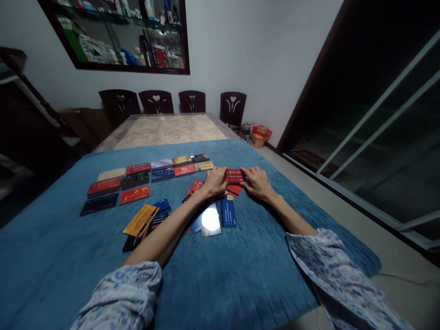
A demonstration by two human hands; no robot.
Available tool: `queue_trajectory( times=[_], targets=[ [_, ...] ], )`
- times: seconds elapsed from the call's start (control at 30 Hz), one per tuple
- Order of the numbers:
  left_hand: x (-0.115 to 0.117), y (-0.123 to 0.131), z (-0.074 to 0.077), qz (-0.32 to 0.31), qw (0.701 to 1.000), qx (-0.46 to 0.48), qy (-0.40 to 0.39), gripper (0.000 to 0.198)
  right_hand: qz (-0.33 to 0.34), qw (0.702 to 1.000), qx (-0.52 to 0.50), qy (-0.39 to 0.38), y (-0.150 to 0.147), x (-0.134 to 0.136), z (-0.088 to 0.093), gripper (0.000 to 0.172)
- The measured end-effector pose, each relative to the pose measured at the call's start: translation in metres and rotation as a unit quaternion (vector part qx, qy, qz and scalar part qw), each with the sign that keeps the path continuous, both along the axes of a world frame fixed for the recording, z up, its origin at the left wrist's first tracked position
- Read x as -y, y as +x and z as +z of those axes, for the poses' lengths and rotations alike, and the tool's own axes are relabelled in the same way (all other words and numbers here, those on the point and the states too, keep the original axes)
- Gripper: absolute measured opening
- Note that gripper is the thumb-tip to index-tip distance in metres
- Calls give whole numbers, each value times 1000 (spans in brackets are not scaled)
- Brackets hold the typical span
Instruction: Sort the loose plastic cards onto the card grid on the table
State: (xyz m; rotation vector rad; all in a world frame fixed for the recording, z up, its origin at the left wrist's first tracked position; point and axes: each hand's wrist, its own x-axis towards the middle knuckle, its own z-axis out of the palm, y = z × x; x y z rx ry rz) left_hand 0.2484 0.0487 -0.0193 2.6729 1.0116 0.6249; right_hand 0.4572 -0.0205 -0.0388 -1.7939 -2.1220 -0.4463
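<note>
Between my two hands sits a stack of red cards [235,176] with pale print on top. My left hand [216,181] closes on its left end, and my right hand [257,183] grips the right end. Loose cards are spread below the hands: a blue card [228,212], a shiny silver card [211,224] with a bright glare, and red ones partly under my left hand. Beside my left forearm lies an orange card [141,220] over dark and blue ones.
Card stacks stand in rows on the left, among them a blue stack [162,173], a black stack [135,180] and a gold stack [182,160]. A blue cloth [220,279] covers the near table. Dark chairs [156,101] line the far side.
</note>
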Motion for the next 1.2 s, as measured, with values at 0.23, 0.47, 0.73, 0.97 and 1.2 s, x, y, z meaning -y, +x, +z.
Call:
queue_trajectory(
  times=[0.23,0.47,0.73,0.97,1.2],
  targets=[
    [8,-1,14,10,999,-49,9,40,22,999,-30,15,3,2,3,51],
    [13,-3,20,6,997,-78,19,38,35,999,-33,8,5,1,4,50],
    [12,-3,22,7,994,-108,21,34,47,998,-42,8,6,0,3,49],
    [9,-6,25,5,993,-115,21,34,44,998,-37,-8,3,1,5,49],
    [16,-19,25,9,993,-121,7,26,74,996,-33,-31,-7,1,9,49]
  ],
)
